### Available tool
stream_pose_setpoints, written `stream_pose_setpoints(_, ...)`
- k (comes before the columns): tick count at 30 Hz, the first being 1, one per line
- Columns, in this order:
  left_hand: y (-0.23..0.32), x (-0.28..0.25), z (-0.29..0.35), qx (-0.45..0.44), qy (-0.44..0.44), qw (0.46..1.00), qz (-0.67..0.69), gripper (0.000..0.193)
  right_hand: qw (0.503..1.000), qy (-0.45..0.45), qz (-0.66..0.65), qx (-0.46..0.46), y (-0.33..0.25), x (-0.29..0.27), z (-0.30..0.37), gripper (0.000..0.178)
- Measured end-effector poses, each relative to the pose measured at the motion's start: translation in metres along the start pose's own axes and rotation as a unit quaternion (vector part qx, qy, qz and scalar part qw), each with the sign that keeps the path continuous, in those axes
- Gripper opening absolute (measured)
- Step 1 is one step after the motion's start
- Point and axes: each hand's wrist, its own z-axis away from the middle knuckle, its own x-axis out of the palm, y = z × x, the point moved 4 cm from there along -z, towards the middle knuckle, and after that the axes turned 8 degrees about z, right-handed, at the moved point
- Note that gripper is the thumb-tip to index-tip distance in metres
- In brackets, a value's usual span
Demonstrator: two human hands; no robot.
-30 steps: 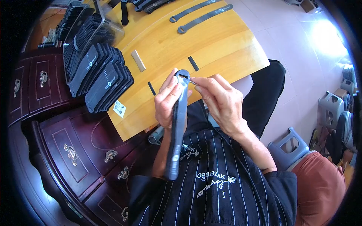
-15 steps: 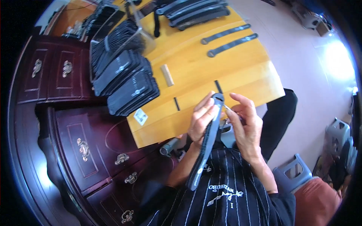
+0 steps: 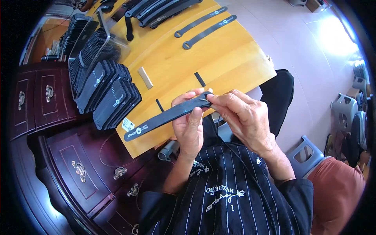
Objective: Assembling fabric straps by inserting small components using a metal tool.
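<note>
My left hand [image 3: 188, 131] holds a dark grey hook-and-loop strap [image 3: 168, 115] near its slotted end, thumb on the near side and fingers behind. The strap's printed, rounded tail points left over the table's near edge. At the slot, my right hand [image 3: 248, 119] pinches a small metal tool, its shiny tip [image 3: 204, 100] lying against the strap. Its kind is hidden by the fingers. Beyond the hands, two short black strips [image 3: 199, 79] and a small tan block [image 3: 145, 77] lie on the yellow table [image 3: 168, 66].
Two similar straps [image 3: 209, 32] lie toward the far right of the table. Stacks of dark straps [image 3: 117, 103] stand at the left, beside a clear bin [image 3: 113, 43] full of more. Dark red drawers [image 3: 78, 164] border the left; grey stools [image 3: 305, 154] stand at the right.
The strap has swung from pointing down toward my body to pointing left, its printed side now up. My right hand has closed in on the slotted end. The whole view has shifted.
</note>
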Motion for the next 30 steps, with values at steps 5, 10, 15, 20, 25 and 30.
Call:
stream_pose_setpoints(5, -0.007, -0.005, 0.007, 0.055, -0.023, 0.994, -0.093, 0.036, 1.000, -0.011, -0.016, 0.012, 0.001, 0.001, 0.015, 0.018)
stream_pose_setpoints(10, -0.003, -0.003, -0.001, -0.010, -0.112, 0.978, -0.178, 0.027, 0.998, -0.035, -0.050, -0.002, 0.016, -0.010, 0.013, 0.015)
stream_pose_setpoints(15, -0.010, 0.002, 0.008, -0.135, -0.101, 0.979, -0.110, 0.023, 0.998, -0.041, -0.050, -0.015, 0.024, -0.013, 0.005, 0.015)
stream_pose_setpoints(20, -0.020, 0.000, 0.025, -0.234, -0.076, 0.967, -0.073, 0.014, 0.999, -0.023, -0.017, -0.022, 0.029, -0.008, -0.007, 0.012)
stream_pose_setpoints(25, -0.021, -0.006, 0.026, -0.241, -0.055, 0.965, -0.082, 0.031, 0.997, -0.021, -0.030, -0.062, 0.031, -0.015, -0.007, 0.013)
stream_pose_setpoints(30, -0.009, -0.005, 0.015, -0.226, -0.030, 0.972, -0.064, 0.041, 0.989, -0.041, -0.123, 0.068, 0.031, -0.020, 0.004, 0.061)
